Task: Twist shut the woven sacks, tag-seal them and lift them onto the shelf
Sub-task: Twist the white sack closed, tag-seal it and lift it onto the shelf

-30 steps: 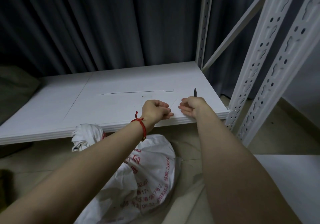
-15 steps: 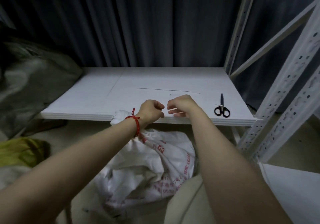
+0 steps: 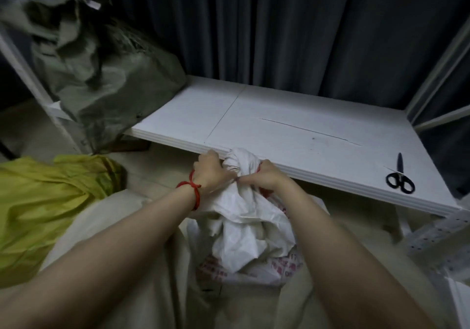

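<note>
A white woven sack (image 3: pixel 250 224) with red print stands on the floor in front of the low white shelf board (image 3: pixel 292 135). Its gathered neck (image 3: pixel 237 159) pokes up between my hands. My left hand (image 3: pixel 212 171), with a red string on the wrist, grips the neck from the left. My right hand (image 3: pixel 264 176) grips it from the right, fingers pinched at the bunched fabric. Whether a tag is held there is too small to tell. A grey-green sack (image 3: pixel 101 74) sits on the shelf's left end.
Black scissors (image 3: pixel 399 177) lie near the shelf's front right edge. A yellow-green sack (image 3: pixel 43 209) lies on the floor at left. White perforated shelf uprights (image 3: pixel 437 237) stand at right and dark curtains (image 3: pixel 279 23) hang behind.
Both hands came down from the shelf edge onto the white sack's neck and closed on it. The view swung left and down, bringing the grey-green and yellow-green sacks into sight.
</note>
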